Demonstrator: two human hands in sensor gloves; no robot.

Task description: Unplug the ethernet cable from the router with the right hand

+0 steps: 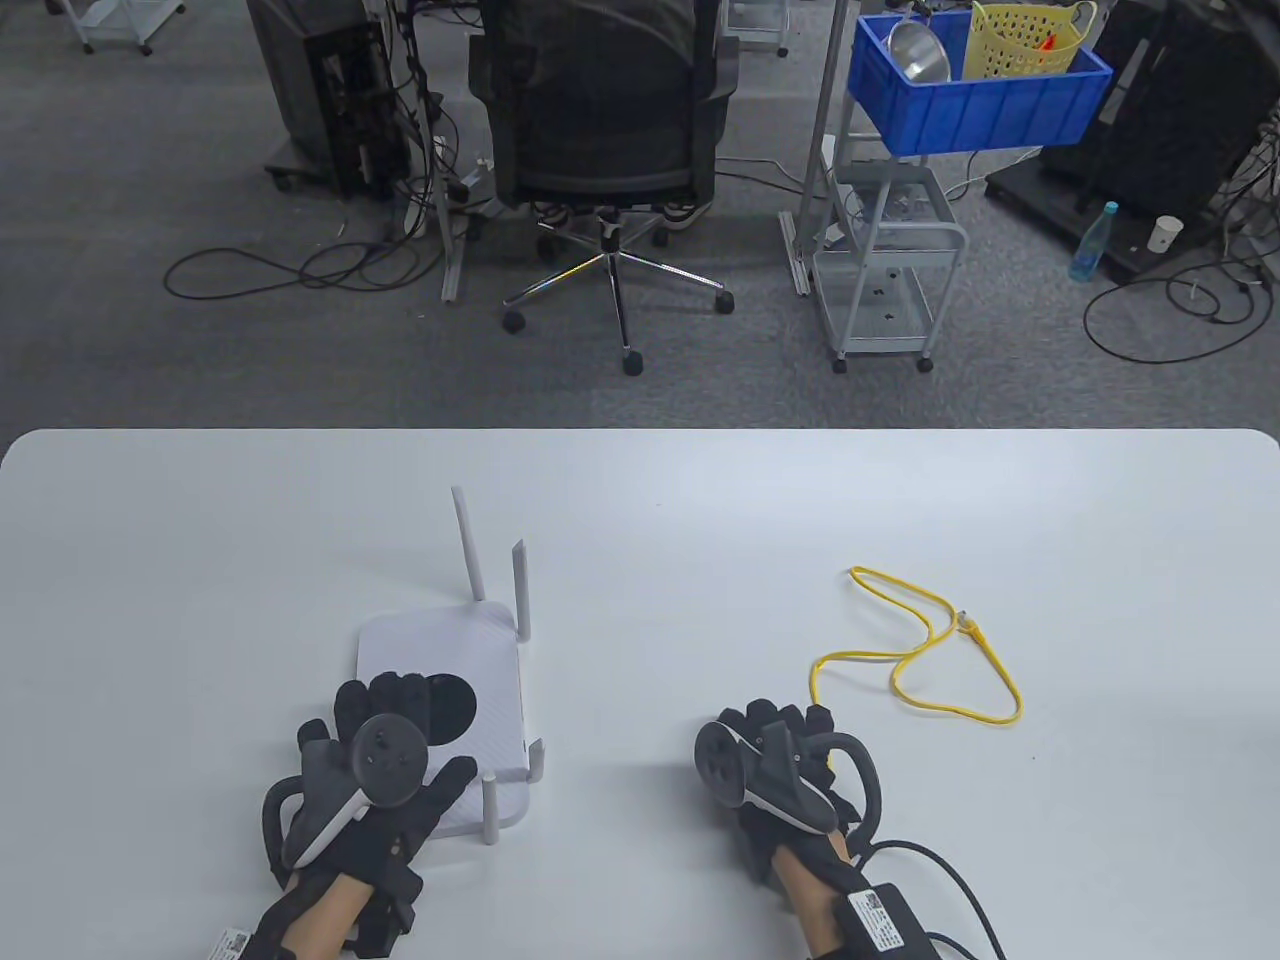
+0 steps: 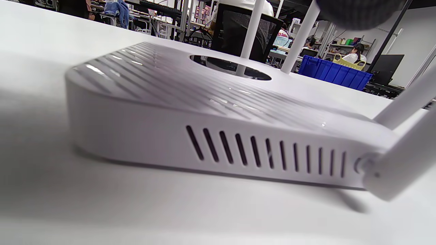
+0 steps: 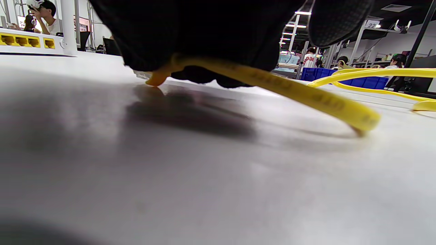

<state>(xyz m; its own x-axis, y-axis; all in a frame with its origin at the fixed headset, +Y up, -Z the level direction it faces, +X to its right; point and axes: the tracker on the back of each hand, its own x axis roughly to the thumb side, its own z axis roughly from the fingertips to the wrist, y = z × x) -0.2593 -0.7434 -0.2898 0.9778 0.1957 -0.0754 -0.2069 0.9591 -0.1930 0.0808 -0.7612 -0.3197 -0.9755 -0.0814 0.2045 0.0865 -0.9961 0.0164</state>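
Note:
The white router (image 1: 470, 680) lies flat at the table's front left, with several antennas standing up; the left wrist view shows its vented side (image 2: 238, 149) up close. My left hand (image 1: 415, 735) rests flat on its top. The yellow ethernet cable (image 1: 880, 578) lies in loose loops on the table to the right, apart from the router, with one plug (image 1: 966, 621) lying free. My right hand (image 1: 780, 720) grips the cable's other end. In the right wrist view the fingers (image 3: 204, 34) hold the cable (image 3: 306, 95) with its end (image 3: 155, 80) touching the table. The router's yellow ports (image 3: 27, 41) show at the far left.
The white table (image 1: 640, 520) ends at a far edge, with grey floor beyond. Past it stand a black office chair (image 1: 605, 110) and a cart with a blue bin (image 1: 975, 100). A black lead (image 1: 960, 880) runs from my right wrist at the bottom edge.

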